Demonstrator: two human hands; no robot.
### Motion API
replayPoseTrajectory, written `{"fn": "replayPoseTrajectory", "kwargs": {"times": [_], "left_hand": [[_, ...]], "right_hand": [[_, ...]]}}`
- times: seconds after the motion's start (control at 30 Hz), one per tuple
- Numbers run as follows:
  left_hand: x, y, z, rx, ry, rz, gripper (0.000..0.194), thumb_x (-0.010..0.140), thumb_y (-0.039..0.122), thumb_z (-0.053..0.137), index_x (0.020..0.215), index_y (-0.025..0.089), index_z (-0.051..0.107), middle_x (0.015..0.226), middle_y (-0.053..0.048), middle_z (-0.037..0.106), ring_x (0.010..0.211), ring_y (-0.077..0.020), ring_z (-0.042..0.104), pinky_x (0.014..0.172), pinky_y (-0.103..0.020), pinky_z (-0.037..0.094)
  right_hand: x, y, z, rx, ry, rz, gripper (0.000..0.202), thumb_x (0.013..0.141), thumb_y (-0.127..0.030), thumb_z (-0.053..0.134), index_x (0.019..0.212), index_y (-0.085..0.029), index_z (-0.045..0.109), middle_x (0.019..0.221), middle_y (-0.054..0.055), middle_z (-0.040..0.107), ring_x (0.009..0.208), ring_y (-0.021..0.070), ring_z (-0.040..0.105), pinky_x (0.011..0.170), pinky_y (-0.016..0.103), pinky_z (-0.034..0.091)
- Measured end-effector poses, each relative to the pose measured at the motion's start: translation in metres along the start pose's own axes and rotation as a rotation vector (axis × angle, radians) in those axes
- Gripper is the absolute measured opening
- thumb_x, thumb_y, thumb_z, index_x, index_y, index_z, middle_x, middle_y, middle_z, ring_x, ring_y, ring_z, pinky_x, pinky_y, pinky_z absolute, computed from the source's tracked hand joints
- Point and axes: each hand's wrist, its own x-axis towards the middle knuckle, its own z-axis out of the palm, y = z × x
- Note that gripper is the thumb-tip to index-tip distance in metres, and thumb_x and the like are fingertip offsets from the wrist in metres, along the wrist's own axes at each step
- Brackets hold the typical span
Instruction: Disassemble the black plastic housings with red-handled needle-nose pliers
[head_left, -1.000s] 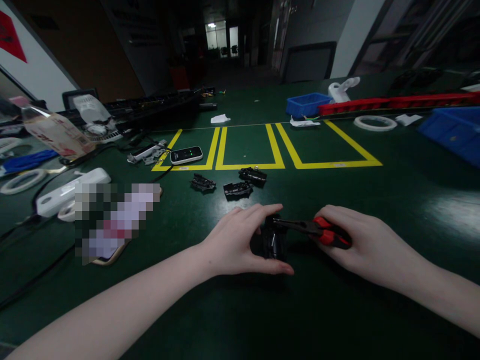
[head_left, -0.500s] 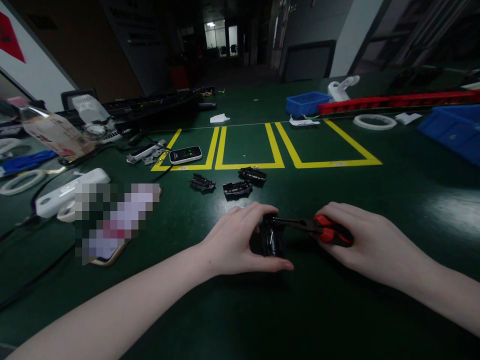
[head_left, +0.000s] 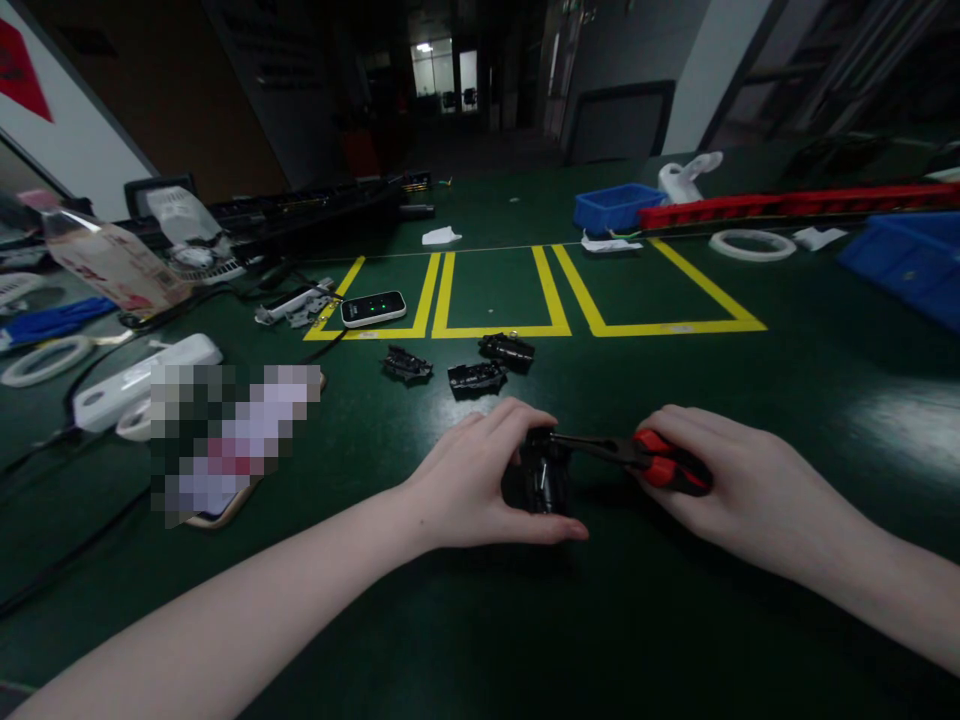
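My left hand (head_left: 487, 475) grips a small black plastic part (head_left: 546, 485) between thumb and fingers, just above or on the green table. Part of the piece is hidden behind those fingers. My right hand (head_left: 720, 480) is wrapped round the red and black handles of a pair of pliers (head_left: 600, 447). The pliers point left, and their jaws meet the upper edge of the black part. Beyond my left hand lie three similar dark pieces: one on the left (head_left: 406, 364), one in the middle (head_left: 477, 378) and one behind it to the right (head_left: 508, 350).
Yellow tape frames (head_left: 501, 331) mark the green table. A small black and white device (head_left: 373, 309) lies by the left frame. Left are a phone (head_left: 247, 450), cables and a bottle (head_left: 112, 255). Blue bins (head_left: 615, 208), a red strip (head_left: 802, 205) and a white ring (head_left: 751, 245) stand right.
Almost nothing differs. My right hand and the pliers have shifted very slightly to the right, while the pliers' jaws stay at the black part. The whole view has moved a touch.
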Motion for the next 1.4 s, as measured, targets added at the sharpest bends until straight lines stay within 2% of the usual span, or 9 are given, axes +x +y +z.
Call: {"fn": "replayPoseTrajectory", "kwargs": {"times": [0.47, 0.7, 0.93, 1.1, 1.4], "left_hand": [[-0.0008, -0.0002, -0.0009, -0.045, -0.005, 0.009, 0.074, 0.075, 0.059, 0.075, 0.131, 0.017, 0.051, 0.127, -0.011, 0.062, 0.107, -0.0276, 0.063, 0.088, -0.043, 0.056], [-0.0028, 0.0012, -0.0013, -0.010, 0.005, 0.037, 0.074, 0.079, 0.055, 0.074, 0.141, 0.024, 0.048, 0.129, -0.009, 0.059, 0.106, -0.0251, 0.063, 0.088, -0.039, 0.054], [-0.0038, 0.0002, 0.0000, 0.020, 0.012, 0.051, 0.077, 0.081, 0.056, 0.072, 0.147, 0.026, 0.044, 0.130, -0.009, 0.058, 0.106, -0.0246, 0.062, 0.089, -0.038, 0.053], [-0.0038, 0.0024, -0.0008, 0.020, 0.014, 0.038, 0.075, 0.081, 0.054, 0.073, 0.145, 0.027, 0.047, 0.128, -0.008, 0.059, 0.107, -0.0244, 0.062, 0.090, -0.038, 0.053], [-0.0035, 0.0034, -0.0012, -0.043, 0.004, 0.006, 0.073, 0.079, 0.054, 0.075, 0.142, 0.026, 0.050, 0.129, -0.009, 0.059, 0.108, -0.0254, 0.062, 0.090, -0.039, 0.054]], "right_hand": [[-0.0030, 0.0001, -0.0009, -0.027, -0.033, 0.017, 0.015, 0.079, -0.036, 0.058, 0.088, -0.024, 0.060, 0.090, 0.007, 0.067, 0.079, 0.0250, 0.064, 0.064, 0.040, 0.052], [-0.0013, -0.0009, -0.0021, -0.062, 0.003, -0.004, 0.015, 0.077, -0.036, 0.058, 0.087, -0.025, 0.060, 0.087, 0.008, 0.067, 0.074, 0.0255, 0.064, 0.060, 0.039, 0.051], [-0.0019, -0.0028, -0.0015, -0.044, -0.014, 0.012, 0.016, 0.079, -0.034, 0.058, 0.089, -0.022, 0.061, 0.088, 0.009, 0.067, 0.076, 0.0253, 0.065, 0.062, 0.039, 0.052], [-0.0008, -0.0021, -0.0018, -0.035, 0.003, 0.003, 0.017, 0.076, -0.038, 0.059, 0.086, -0.025, 0.060, 0.085, 0.007, 0.068, 0.073, 0.0256, 0.065, 0.059, 0.040, 0.052], [0.0000, -0.0008, -0.0012, -0.003, 0.006, 0.014, 0.017, 0.077, -0.038, 0.059, 0.089, -0.026, 0.062, 0.086, 0.006, 0.068, 0.074, 0.0250, 0.065, 0.060, 0.039, 0.053]]}}
